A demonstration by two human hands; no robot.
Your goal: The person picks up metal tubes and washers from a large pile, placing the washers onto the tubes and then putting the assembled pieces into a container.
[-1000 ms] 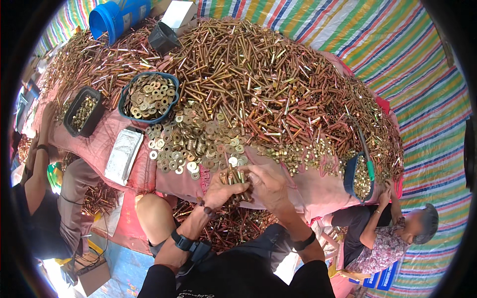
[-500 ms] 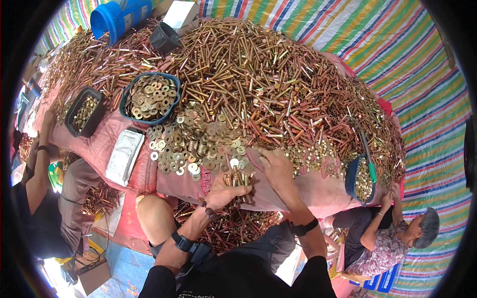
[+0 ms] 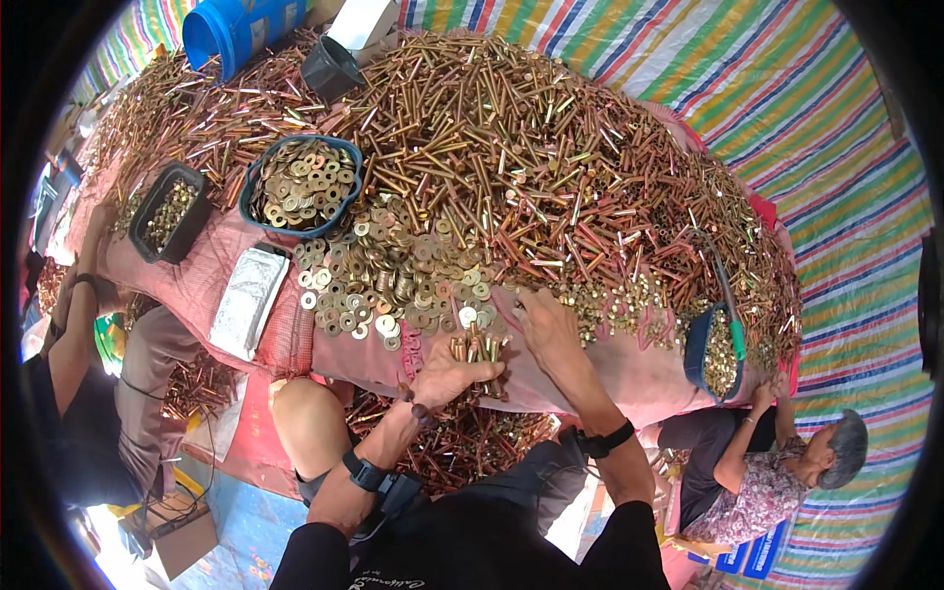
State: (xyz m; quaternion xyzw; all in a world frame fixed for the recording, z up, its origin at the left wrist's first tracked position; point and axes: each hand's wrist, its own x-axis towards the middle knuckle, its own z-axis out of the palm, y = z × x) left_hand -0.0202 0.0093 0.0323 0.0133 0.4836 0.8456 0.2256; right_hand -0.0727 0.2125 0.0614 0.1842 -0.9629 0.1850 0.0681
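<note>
We see pale writing (image 3: 388, 583) on the black shirt (image 3: 462, 541), on the wearer's side of the washer heap (image 3: 393, 285), and white writing on a blue box (image 3: 763, 553) far to the heap's right. Just on the near side of the heap, the left hand (image 3: 447, 378) has its fingers curled around a bunch of bolts (image 3: 481, 349), thumb laid across them. The bolts lie side by side, long axes running away from the wearer, ends sticking out toward the heap. Right of the heap, near loose nuts (image 3: 612, 307), the right hand (image 3: 551, 331) has bent fingers; we cannot tell whether they pinch anything.
</note>
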